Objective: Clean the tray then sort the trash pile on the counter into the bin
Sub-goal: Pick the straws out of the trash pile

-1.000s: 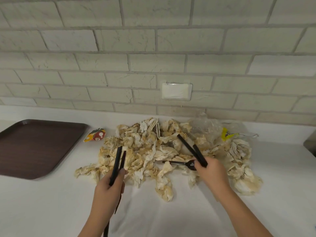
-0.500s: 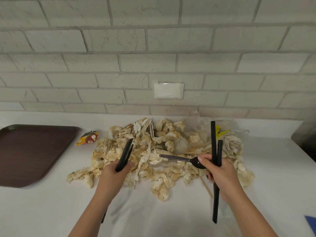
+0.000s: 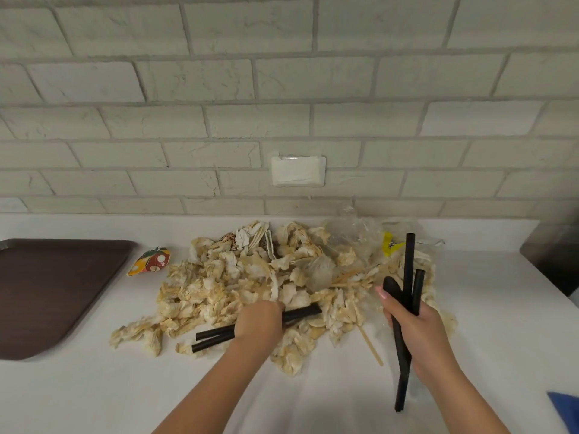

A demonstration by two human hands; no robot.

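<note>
A pile of stained, crumpled paper napkins (image 3: pixel 250 277) lies on the white counter (image 3: pixel 94 396), mixed with clear plastic wrap (image 3: pixel 351 233), a yellow wrapper (image 3: pixel 388 244) and thin wooden sticks (image 3: pixel 371 344). My left hand (image 3: pixel 258 321) grips two black straws (image 3: pixel 216 336) lying almost level across the pile's front edge. My right hand (image 3: pixel 413 327) holds two more black straws (image 3: pixel 409 270) upright together with a black plastic spoon (image 3: pixel 393 288). The brown tray (image 3: pixel 47 289) sits at the left. No bin shows in view.
A small colourful wrapper (image 3: pixel 150 260) lies between the tray and the pile. A brick wall with a white outlet plate (image 3: pixel 297 170) runs behind the counter. A dark object (image 3: pixel 554 255) stands at the far right edge and something blue (image 3: pixel 567 408) shows at the lower right corner.
My left hand has moved right over the pile's front and turned its straws from upright to nearly level. The spoon in my right hand swung from pointing left to upright beside the straws.
</note>
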